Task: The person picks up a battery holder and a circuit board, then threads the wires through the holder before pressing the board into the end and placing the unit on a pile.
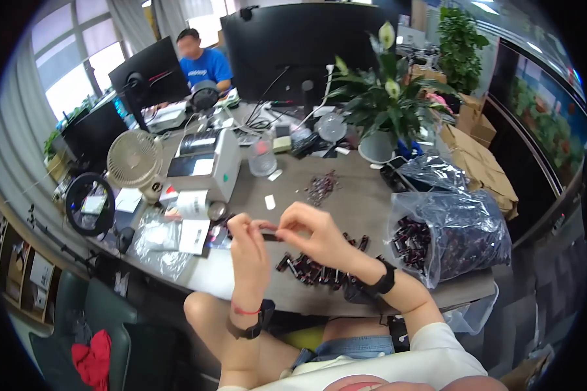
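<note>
My left hand (249, 251) and my right hand (316, 231) are raised over the near part of the desk, fingertips almost meeting. Both pinch a small dark stick-like piece (271, 236) that spans the gap between them; its exact kind is too small to make out. Below and to the right of my right hand lies a loose pile of small black and dark red tube-like parts (326, 272). Similar parts fill an open clear plastic bag (469, 228) on the right. Farther back sits a little heap of thin reddish bits (321, 188).
On the left stand a white box-shaped device (222, 166), a beige fan (135, 158) and a ring light (90, 204). A clear jar (262, 158), a potted plant (377, 146) and a large monitor (300, 52) are behind. Beyond, a person in blue (205, 67) sits.
</note>
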`<state>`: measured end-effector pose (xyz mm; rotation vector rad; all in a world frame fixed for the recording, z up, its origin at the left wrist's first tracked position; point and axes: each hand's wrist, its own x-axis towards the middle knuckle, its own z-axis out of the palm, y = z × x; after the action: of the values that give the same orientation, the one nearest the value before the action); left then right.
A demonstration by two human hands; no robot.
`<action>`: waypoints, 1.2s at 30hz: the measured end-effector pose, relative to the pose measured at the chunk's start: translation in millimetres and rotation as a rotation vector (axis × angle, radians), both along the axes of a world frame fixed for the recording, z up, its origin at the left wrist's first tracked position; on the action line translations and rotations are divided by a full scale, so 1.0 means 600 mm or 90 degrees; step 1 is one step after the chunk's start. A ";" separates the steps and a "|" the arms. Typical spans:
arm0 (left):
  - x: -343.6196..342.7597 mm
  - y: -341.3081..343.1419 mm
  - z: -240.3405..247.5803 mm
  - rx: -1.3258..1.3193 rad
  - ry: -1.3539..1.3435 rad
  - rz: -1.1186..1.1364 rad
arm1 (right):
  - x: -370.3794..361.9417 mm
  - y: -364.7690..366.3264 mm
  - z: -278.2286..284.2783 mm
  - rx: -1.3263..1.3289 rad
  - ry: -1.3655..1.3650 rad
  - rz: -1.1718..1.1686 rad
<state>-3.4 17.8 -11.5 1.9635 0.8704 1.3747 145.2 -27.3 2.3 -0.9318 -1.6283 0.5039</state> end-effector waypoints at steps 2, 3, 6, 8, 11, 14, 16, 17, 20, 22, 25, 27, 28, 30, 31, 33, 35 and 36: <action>-0.002 0.007 0.001 -0.013 0.007 -0.005 | 0.003 0.008 -0.003 -0.059 0.060 0.025; -0.002 0.006 0.004 -0.052 -0.082 -0.101 | 0.005 0.009 -0.007 -0.059 0.097 0.021; 0.009 0.003 0.024 0.000 -0.171 -0.104 | 0.006 0.007 -0.001 -0.073 0.197 0.018; 0.007 0.002 0.020 0.085 -0.158 -0.017 | -0.001 -0.003 0.005 -0.093 0.264 0.013; 0.003 0.012 0.001 -0.110 -0.239 -0.220 | -0.004 -0.002 0.013 0.031 0.293 0.041; 0.020 -0.008 0.002 -0.192 -0.291 -0.259 | -0.004 -0.002 0.007 0.036 0.271 0.037; 0.020 -0.026 0.005 -0.248 -0.314 -0.270 | -0.006 -0.013 0.005 0.024 0.268 0.034; 0.022 -0.026 0.008 -0.228 -0.340 -0.269 | -0.001 -0.012 0.010 0.012 0.261 0.052; 0.018 -0.028 0.009 -0.196 -0.390 -0.253 | 0.001 -0.011 0.012 -0.024 0.254 0.096; 0.017 -0.026 0.008 -0.176 -0.431 -0.290 | 0.000 -0.010 0.011 0.010 0.263 0.141; 0.017 -0.023 0.004 -0.149 -0.444 -0.314 | 0.002 -0.007 0.007 0.020 0.266 0.161; 0.018 -0.020 0.002 -0.122 -0.424 -0.323 | 0.003 -0.005 0.006 0.005 0.266 0.155; 0.018 -0.020 0.000 -0.124 -0.424 -0.325 | 0.001 -0.007 0.006 0.004 0.267 0.153; 0.018 -0.018 -0.003 -0.161 -0.428 -0.330 | -0.002 -0.011 0.012 0.005 0.238 0.094; 0.020 -0.018 -0.003 -0.178 -0.430 -0.333 | -0.002 -0.012 0.015 0.007 0.223 0.065; 0.022 -0.019 0.001 -0.195 -0.428 -0.329 | 0.006 -0.011 0.017 0.050 0.142 0.016; 0.023 -0.022 0.004 -0.229 -0.427 -0.317 | 0.016 -0.008 0.021 0.133 -0.021 -0.081; 0.023 -0.024 0.006 -0.225 -0.426 -0.321 | 0.019 -0.010 0.024 0.138 -0.022 -0.084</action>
<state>10.4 3.3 -8.2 1.2078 0.2475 1.3219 156.8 -33.3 17.0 -0.8810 -1.6040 0.2171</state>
